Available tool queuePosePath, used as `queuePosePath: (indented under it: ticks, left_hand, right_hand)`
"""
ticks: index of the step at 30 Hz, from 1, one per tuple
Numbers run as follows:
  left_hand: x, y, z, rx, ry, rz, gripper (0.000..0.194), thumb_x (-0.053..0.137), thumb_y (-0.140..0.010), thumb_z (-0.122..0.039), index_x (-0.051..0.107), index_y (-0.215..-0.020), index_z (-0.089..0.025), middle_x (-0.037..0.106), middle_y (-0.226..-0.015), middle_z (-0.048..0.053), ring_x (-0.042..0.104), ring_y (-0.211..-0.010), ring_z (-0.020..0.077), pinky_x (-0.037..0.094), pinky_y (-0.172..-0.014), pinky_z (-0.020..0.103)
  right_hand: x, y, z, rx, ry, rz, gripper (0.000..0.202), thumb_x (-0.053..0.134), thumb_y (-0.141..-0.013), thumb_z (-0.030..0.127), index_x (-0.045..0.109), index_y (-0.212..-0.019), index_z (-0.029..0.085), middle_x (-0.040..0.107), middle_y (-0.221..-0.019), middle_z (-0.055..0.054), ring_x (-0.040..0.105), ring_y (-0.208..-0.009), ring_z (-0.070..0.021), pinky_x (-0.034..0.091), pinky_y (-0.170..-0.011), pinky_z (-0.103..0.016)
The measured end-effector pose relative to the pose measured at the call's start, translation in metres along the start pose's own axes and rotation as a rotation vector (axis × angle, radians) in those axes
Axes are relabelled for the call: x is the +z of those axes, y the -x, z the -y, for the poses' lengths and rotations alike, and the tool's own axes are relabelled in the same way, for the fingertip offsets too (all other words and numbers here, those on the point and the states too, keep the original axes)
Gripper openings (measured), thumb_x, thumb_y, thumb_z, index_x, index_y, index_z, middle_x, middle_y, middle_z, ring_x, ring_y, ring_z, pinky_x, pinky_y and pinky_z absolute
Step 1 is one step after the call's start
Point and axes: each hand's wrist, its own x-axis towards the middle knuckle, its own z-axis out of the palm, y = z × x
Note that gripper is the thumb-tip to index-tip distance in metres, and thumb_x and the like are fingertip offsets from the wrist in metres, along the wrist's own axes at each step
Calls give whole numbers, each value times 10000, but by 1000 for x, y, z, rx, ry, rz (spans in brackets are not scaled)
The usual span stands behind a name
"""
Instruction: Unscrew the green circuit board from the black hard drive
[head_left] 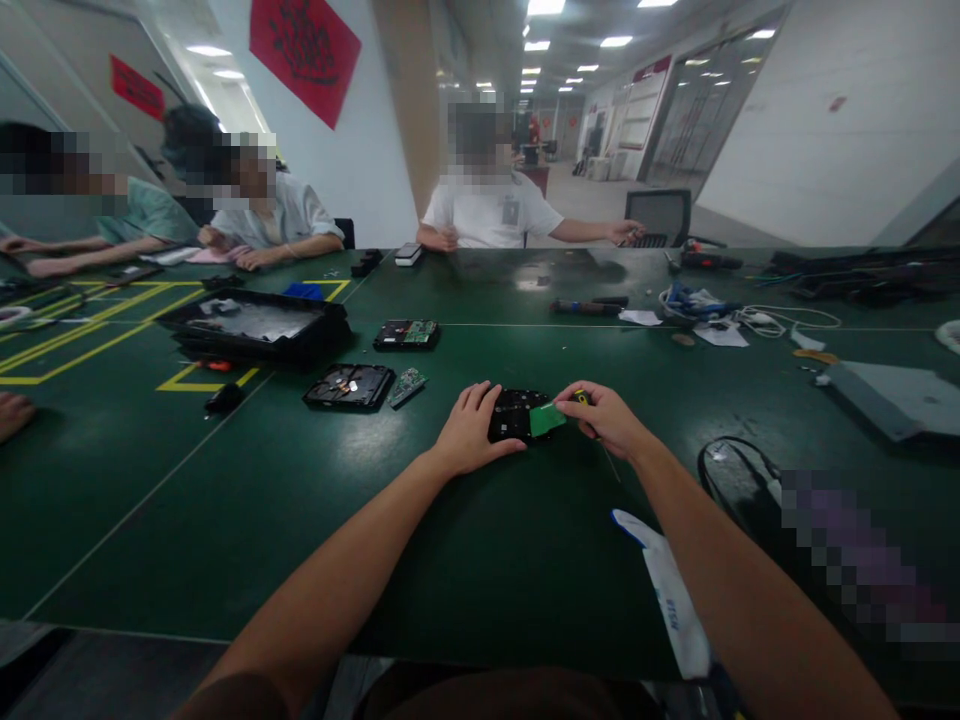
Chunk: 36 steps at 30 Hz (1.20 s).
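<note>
Across the green worktop [247, 540] sits a person in a white shirt [491, 212], with a mesh-backed chair [658, 213] beside them and two more people farther left, near a wall bearing a red diamond-shaped poster [304, 55]. A black tray [296, 350] stands on the left by yellow tape markings [97, 345], while on the right lie a tangled white cable [814, 318], a grey panel [892, 395] and a white strip with blue lettering [675, 610].

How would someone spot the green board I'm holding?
On the dark green table, find the black casing the left hand holds. The green board is at its right end, pinched by the right hand. Unlike the loose board farther left, it's bright green and held.
</note>
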Motion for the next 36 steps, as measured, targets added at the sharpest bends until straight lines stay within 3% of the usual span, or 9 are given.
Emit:
queuePosePath:
  ticks: [3, 6, 12, 16, 23, 27, 30, 36]
  left_hand:
    - [-1, -4, 3, 26, 2, 31, 1150, 646, -753, -848, 292, -1607, -163, 305, -1675, 191, 225, -1572, 407, 251, -1277, 574]
    - [-2, -6, 5, 39, 31, 26, 1084, 648, -782, -818, 333, -1586, -164, 382, -1636, 182, 290, -1552, 378, 275, -1276, 547]
    - [-7, -3, 3, 106, 89, 36, 987, 701, -806, -734, 383, -1557, -177, 464, -1582, 159, 358, -1516, 342, 316, -1269, 515]
    - [-10, 1, -4, 140, 92, 49, 1004, 729, -773, -743, 390, -1558, -218, 495, -1553, 146, 398, -1481, 359, 339, -1253, 538]
    - [-7, 6, -13, 99, 45, 14, 1055, 692, -750, -809, 393, -1556, -198, 500, -1515, 171, 435, -1434, 380, 370, -1224, 541]
    - [-4, 9, -14, 91, 36, 9, 1048, 694, -764, -787, 364, -1571, -205, 431, -1583, 177, 374, -1488, 394, 323, -1250, 568]
    - [-4, 10, -14, 130, 32, 36, 988, 701, -803, -714, 350, -1583, -218, 363, -1643, 167, 300, -1541, 396, 283, -1272, 577]
    - [-3, 9, -13, 164, 21, 68, 885, 703, -831, -631, 422, -1551, -198, 381, -1645, 152, 294, -1552, 389, 290, -1281, 560]
  right_hand:
    - [0, 0, -2, -36, 18, 18, 303, 823, -794, 342, 736, -1053, 209, 661, -831, 17, 414, -464, -29, 282, -391, -173]
    - [2, -1, -6, -49, 36, -23, 436, 829, -781, 319, 727, -1199, 250, 688, -900, 1, 440, -481, -40, 313, -400, -182]
    - [6, -3, -10, 14, 114, -130, 505, 858, -741, 300, 726, -1226, 248, 720, -1061, -47, 506, -519, -59, 355, -397, -192]
    - [5, -1, -9, 52, 223, -136, 491, 872, -736, 316, 749, -1204, 236, 731, -971, -54, 561, -591, -97, 375, -419, -181]
    - [0, -3, -12, 175, 222, -96, 299, 803, -811, 294, 779, -1089, 188, 639, -633, 8, 425, -399, -63, 282, -346, -186]
    - [0, -8, -15, 171, 112, -167, 259, 814, -783, 268, 756, -1017, 172, 629, -635, 9, 427, -400, -59, 280, -333, -177]
    - [2, -8, -14, 156, 42, -210, 287, 813, -775, 241, 734, -1044, 179, 667, -707, -19, 512, -471, -87, 320, -336, -171]
    - [1, -5, -13, 97, 179, -130, 380, 822, -795, 275, 752, -1166, 229, 686, -762, -8, 467, -429, -59, 341, -337, -173]
